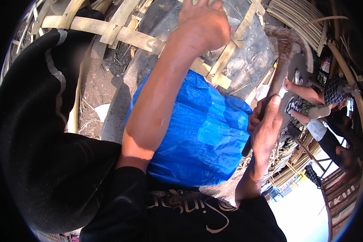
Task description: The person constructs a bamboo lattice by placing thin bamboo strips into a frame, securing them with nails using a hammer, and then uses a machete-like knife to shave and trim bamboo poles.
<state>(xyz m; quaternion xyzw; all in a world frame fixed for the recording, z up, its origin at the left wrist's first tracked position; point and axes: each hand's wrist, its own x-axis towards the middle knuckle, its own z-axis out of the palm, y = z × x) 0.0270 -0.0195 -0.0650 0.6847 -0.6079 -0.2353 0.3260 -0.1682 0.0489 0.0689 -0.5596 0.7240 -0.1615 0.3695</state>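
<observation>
The right hand [266, 129] is closing its grip around the dark handle of a hammer [280, 68], whose worn head is rising just right of the bamboo lattice [129, 36]. The left hand [201, 24] is pressing, fingers curled, onto the flat pale strips of that lattice. Below the lattice, crinkled blue tarpaulin [201, 137] is lying.

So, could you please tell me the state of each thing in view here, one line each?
Left hand: closed in a fist, pressed on the woven bamboo-strip frame.
Right hand: wrapped around the handle of the dark wooden-handled hammer.
Hammer: raised, head up, clear of the frame.
Woven bamboo-strip frame: lying flat, lattice partly open.
Crumpled blue plastic tarp: bunched up under the left forearm.
</observation>
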